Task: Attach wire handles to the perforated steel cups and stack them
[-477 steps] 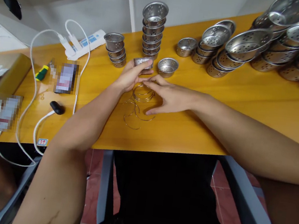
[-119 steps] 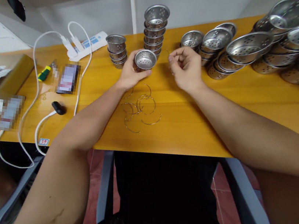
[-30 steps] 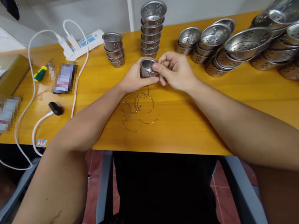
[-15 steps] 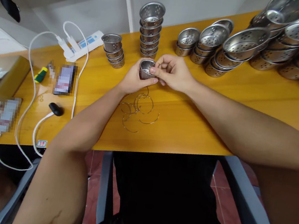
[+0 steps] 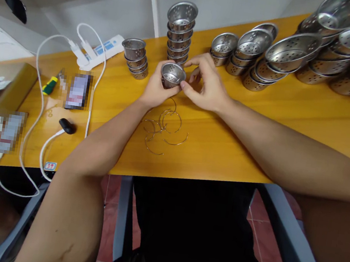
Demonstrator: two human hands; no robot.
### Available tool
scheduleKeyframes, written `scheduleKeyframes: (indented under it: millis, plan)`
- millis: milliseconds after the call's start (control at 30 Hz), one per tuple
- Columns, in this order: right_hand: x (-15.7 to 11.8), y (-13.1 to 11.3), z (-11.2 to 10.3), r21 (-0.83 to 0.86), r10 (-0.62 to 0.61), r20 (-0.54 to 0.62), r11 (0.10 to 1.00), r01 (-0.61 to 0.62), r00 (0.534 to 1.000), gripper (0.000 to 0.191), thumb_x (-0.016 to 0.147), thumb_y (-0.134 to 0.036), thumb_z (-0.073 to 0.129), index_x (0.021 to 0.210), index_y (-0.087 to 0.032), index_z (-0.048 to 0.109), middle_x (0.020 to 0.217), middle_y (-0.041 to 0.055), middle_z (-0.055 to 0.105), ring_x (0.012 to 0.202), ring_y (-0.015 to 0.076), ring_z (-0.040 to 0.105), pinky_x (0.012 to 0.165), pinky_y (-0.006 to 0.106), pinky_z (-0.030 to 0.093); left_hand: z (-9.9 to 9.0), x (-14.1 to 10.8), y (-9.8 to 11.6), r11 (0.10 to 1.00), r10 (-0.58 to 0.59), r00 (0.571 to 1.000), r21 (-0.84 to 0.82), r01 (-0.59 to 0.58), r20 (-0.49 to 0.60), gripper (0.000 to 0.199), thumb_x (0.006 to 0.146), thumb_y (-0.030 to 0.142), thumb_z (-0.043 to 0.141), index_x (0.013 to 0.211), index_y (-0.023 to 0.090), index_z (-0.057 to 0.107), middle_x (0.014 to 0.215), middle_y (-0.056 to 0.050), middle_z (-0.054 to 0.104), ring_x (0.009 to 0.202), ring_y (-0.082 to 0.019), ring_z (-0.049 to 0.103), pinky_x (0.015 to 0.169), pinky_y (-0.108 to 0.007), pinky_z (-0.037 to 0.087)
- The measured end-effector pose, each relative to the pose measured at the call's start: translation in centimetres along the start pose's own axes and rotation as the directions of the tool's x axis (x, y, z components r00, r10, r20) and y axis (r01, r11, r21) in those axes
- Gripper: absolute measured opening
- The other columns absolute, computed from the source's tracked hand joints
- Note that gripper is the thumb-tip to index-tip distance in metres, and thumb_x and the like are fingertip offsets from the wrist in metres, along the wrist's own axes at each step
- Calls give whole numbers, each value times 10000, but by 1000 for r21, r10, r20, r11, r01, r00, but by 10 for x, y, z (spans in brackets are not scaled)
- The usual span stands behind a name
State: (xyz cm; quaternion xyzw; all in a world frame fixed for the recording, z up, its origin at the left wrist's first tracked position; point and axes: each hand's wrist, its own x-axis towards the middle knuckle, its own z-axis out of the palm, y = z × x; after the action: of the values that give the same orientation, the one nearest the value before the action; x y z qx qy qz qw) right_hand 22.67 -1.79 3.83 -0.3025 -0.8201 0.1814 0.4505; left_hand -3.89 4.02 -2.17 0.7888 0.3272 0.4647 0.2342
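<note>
A small metal strainer basket [image 5: 169, 82] with a holed bottom is held above the table, its mouth tilted toward me. My left hand [image 5: 157, 86] wraps round its left side, thumb along the front. At the right rim is my right hand [image 5: 208, 83], its thumb tip touching or almost touching the edge, the index finger arched away and the other fingers curled. A short thin line, perhaps wire, shows inside the basket near that thumb. Several bent wire handles [image 5: 176, 143] lie loose on the table below my hands.
Behind my hands stand a tall stack of strainer baskets [image 5: 179, 34] and a shorter stack [image 5: 136, 59]. More stacked baskets [image 5: 292, 52] fill the right back. Leftward are a power strip [image 5: 103, 53], white cables, phones [image 5: 78, 90] and a green-yellow tool handle [image 5: 50, 85].
My right thumb and index finger have spread apart, and the thumb has drawn back from over the basket's mouth to its right rim. My left hand keeps its hold.
</note>
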Motion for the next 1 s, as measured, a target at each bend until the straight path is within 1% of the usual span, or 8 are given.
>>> scheduleKeyframes:
  millis: [100,200,267,367,533,667,800,1000]
  plan:
    - [0,-9,-3,-65,35,40,997,-32,999,583,1113,-723,749,1523,-311,706,1557,185,695,1268,412,747,1113,634,725,0,0,7,1000,-18,1000,6,18,-12,1002,927,811,965,1655,293,513,1565,-175,734,1485,-383,773,1395,-643,597]
    - [0,-14,-4,-108,49,63,993,-42,997,527,1116,-645,750,1521,-309,743,1556,198,705,1411,454,691,1184,665,687,0,0,17,999,-34,999,35,33,10,1014,959,876,890,1692,304,486,1560,-173,735,1477,-377,771,1376,-645,599]
    - [0,-14,-3,-118,46,86,992,-36,995,516,1114,-605,757,1542,-318,759,1552,191,717,1465,460,673,1253,687,645,0,1,24,999,-24,999,48,23,26,1011,983,893,849,1710,300,474,1559,-175,733,1482,-376,766,1374,-640,594]
    - [0,-12,-1,-112,40,113,993,-27,993,480,1123,-588,754,1532,-339,793,1542,176,738,1511,454,663,1330,708,587,0,1,32,998,-33,999,49,32,17,978,970,872,881,1671,303,506,1552,-164,743,1461,-369,776,1378,-629,593]
    - [-1,-7,5,-60,12,104,998,-5,994,411,1136,-598,728,1423,-331,850,1552,180,733,1529,455,664,1347,730,561,0,1,30,998,-31,999,52,30,13,976,953,839,921,1648,292,509,1550,-157,747,1461,-370,778,1384,-625,590]
    - [-2,-3,8,-27,-27,82,999,30,996,441,1149,-624,695,1398,-298,858,1558,194,714,1494,439,681,1347,714,561,1,0,24,999,-8,1000,40,7,12,992,940,812,944,1649,279,500,1562,-166,733,1465,-367,773,1369,-601,605]
    - [-2,-2,8,-33,-4,102,999,7,995,475,1140,-680,702,1397,-317,870,1549,181,721,1491,437,680,1336,696,573,1,0,25,998,-50,999,38,50,1,984,917,774,984,1633,283,522,1536,-153,740,1487,-376,761,1387,-603,589]
    - [-2,-1,8,-24,-19,106,999,22,994,471,1142,-649,702,1440,-323,866,1547,178,720,1497,431,677,1354,703,562,0,-1,22,999,-1,998,47,-2,60,1014,973,838,895,1716,306,456,1602,-164,706,1525,-373,743,1392,-587,585]
